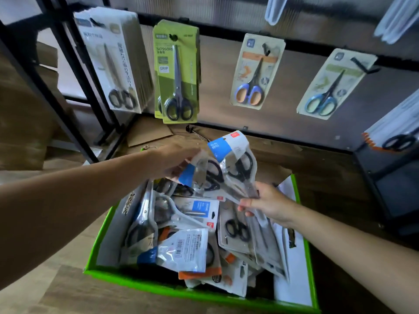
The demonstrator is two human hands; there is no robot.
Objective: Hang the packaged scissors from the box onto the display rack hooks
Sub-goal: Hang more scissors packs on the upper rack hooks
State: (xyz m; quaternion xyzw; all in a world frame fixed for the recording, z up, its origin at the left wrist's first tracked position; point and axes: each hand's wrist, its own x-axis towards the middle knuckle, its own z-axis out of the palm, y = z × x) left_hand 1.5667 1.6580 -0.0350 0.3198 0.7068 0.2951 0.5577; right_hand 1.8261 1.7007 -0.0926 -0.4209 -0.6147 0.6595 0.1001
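The right hand (266, 203) pinched the lower end of a blue-topped scissors pack (238, 164), holding it raised over the green-rimmed box (140, 283), while the left hand (174, 160) gripped a second pack (201, 172) just beside it. More packs lay heaped in the box, and behind it a green pack (175, 75) and an orange-handled pair (249, 91) hung on the display rack (317, 47)

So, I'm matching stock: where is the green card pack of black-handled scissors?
Head view, upper left of centre: the green card pack hangs on the black rack between the white card pack and the orange-and-blue-handled scissors pack.
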